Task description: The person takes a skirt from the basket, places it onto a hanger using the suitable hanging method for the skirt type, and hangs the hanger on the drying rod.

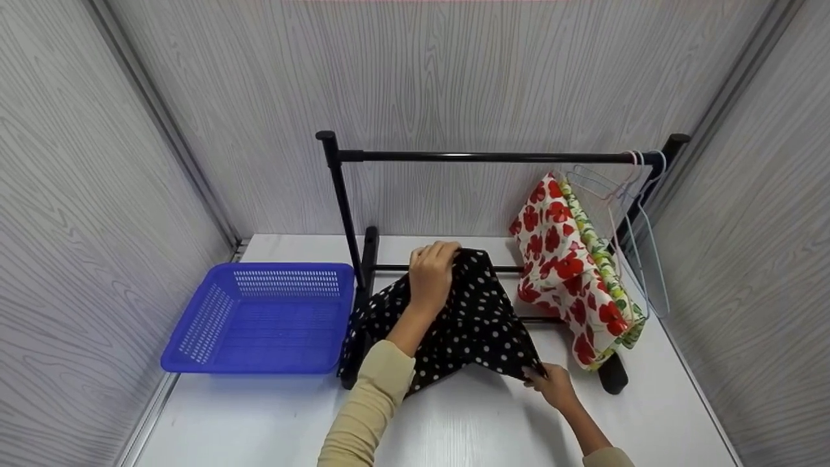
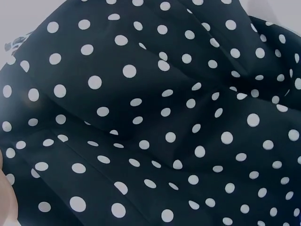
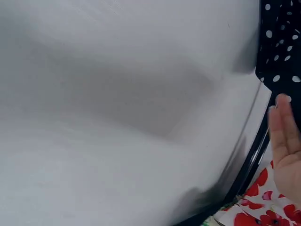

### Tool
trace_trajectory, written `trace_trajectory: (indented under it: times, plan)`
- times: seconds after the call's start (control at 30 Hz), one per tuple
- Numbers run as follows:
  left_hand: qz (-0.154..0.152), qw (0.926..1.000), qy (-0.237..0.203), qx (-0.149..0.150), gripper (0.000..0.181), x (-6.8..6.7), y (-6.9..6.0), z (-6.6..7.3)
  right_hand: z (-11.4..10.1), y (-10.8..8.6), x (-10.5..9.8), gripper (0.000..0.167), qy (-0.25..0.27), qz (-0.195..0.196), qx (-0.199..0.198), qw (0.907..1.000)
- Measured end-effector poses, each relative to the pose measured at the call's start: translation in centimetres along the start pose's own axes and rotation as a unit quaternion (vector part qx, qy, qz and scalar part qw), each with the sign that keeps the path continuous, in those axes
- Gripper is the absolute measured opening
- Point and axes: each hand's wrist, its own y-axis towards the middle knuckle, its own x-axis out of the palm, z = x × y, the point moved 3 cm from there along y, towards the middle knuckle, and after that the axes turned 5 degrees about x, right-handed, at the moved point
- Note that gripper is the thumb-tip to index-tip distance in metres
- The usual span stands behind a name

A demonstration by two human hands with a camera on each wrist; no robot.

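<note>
A black cloth with white polka dots (image 1: 480, 318) spreads across the middle of the head view, in front of the rack. My left hand (image 1: 432, 274) grips its upper edge, fingers bent over the fabric. At the lower right corner of the cloth, my right hand (image 1: 551, 384) pinches the fabric. The dotted cloth (image 2: 150, 113) fills most of the left wrist view, with a sliver of the left hand (image 2: 7, 200) at the edge. In the right wrist view the right hand (image 3: 288, 157) lies beside the cloth; its thumb is hidden there.
A black garment rack (image 1: 486, 157) stands behind the cloth. On its right end hang a red-flowered cloth (image 1: 551, 259), a yellow-green patterned cloth (image 1: 600, 256) and pink and blue hangers (image 1: 650, 227). A blue plastic basket (image 1: 272, 331) sits left of the rack on the white table (image 1: 259, 415).
</note>
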Motion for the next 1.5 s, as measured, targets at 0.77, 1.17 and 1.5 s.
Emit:
trace_trajectory:
  times: [0.77,1.17,1.5]
  plan:
    - [-0.105,0.9942,0.019,0.014,0.010,0.2,-7.5,-3.2,-19.8,1.1,-2.3,0.008,0.095,0.254,-0.267,0.9248]
    - [-0.124,0.9862,0.069,-0.086,0.006,-2.2,-11.8,-10.7,-18.5,1.9,-4.2,0.020,0.118,0.249,-0.218,0.9362]
    - [-0.047,0.9736,0.032,-0.221,0.011,-4.5,-10.4,-12.6,-16.0,3.3,-5.5,0.020,0.038,0.272,-0.222,0.9354]
